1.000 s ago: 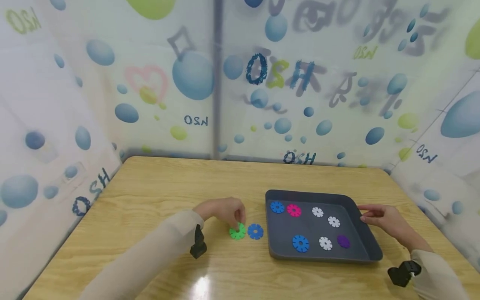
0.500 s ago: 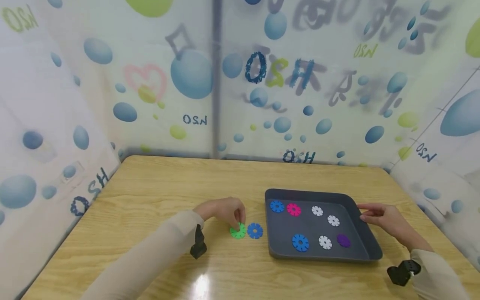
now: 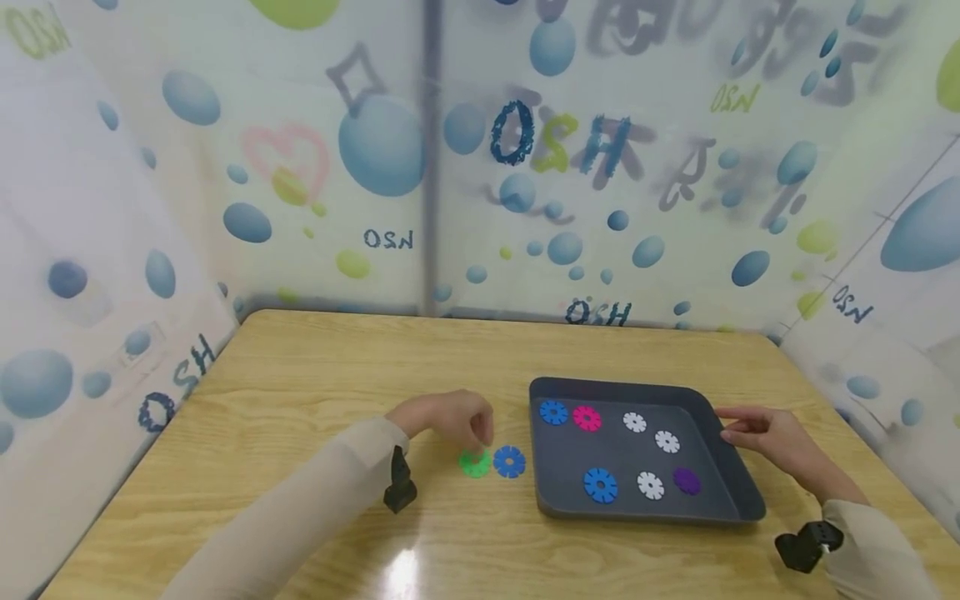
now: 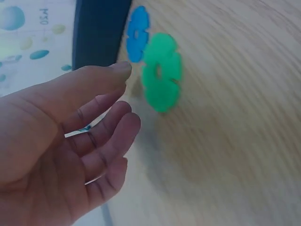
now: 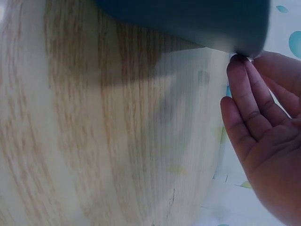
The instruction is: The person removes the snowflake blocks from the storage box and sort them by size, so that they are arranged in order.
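My left hand [image 3: 459,421] hovers just above a green notched plastic disc [image 3: 476,463] on the table. In the left wrist view its fingers [image 4: 127,125] are loosely bent, with a gap between them and the green disc [image 4: 162,73]. A blue notched disc [image 3: 509,462] lies right beside the green one. Farther right, my right hand [image 3: 772,442] touches the right rim of a dark grey tray [image 3: 648,515] with its fingertips. The right wrist view shows those fingers [image 5: 242,89] nearly straight at the tray's edge [image 5: 202,33].
Inside the tray lie several discs, among them a pink disc [image 3: 587,418], a purple disc [image 3: 686,481] and a white disc [image 3: 650,486]. The wooden table [image 3: 360,358] meets printed curtains [image 3: 300,242] at its back and sides.
My left hand has risen slightly from the green disc, which stays flat on the table. The right hand and the tray keep their places.
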A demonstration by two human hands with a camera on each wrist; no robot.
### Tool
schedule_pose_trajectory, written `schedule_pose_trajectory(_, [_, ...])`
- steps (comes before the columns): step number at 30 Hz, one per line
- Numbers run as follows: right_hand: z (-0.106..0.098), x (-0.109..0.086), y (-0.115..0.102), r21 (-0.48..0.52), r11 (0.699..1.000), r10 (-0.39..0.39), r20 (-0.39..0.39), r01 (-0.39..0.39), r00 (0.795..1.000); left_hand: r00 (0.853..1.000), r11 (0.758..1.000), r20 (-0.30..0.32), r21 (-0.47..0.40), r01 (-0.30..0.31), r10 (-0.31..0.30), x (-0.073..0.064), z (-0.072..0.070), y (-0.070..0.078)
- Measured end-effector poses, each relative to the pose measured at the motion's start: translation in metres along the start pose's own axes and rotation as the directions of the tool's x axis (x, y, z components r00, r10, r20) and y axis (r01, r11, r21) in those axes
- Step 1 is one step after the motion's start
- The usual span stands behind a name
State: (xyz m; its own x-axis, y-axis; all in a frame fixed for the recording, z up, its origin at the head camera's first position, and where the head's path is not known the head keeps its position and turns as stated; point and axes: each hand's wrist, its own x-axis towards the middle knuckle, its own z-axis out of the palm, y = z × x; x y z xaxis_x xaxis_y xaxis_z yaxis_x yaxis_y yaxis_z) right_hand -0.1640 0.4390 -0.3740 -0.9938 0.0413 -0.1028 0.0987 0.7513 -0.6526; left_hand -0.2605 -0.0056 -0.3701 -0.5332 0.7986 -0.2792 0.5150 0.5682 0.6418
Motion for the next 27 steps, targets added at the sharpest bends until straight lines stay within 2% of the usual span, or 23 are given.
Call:
schedule_pose_trajectory(5, [0.000, 0.000, -0.001, -0.008, 1.000, 0.009, 0.001, -0.009, 1.000, 0.996, 0.995, -0.024, 0.045, -0.084, 0.086, 0.008, -0.009, 0.019])
schedule_pose_trajectory(9, [0.000, -0.001, -0.003, -0.010, 1.000, 0.011, 0.007, -0.011, 1.000, 0.991, 0.989, -0.007, 0.056, -0.136, 0.137, 0.021, -0.013, 0.040])
schedule_pose_trajectory(18, [0.000, -0.001, -0.002, -0.010, 1.000, -0.003, 0.002, 0.003, 1.000, 0.986, 0.966, 0.069, 0.200, -0.165, 0.154, 0.067, 0.000, 0.075])
schedule_pose_trajectory(23, [0.000, -0.001, -0.003, -0.006, 1.000, -0.020, 0.003, 0.020, 1.000, 0.985, 0.968, 0.114, 0.202, -0.148, 0.127, 0.085, 0.014, 0.090])
schedule_pose_trajectory(27, [0.000, -0.001, -0.003, -0.005, 1.000, -0.012, 0.003, 0.012, 1.000, 0.982, 0.978, 0.161, 0.169, -0.122, 0.095, 0.098, 0.024, 0.096])
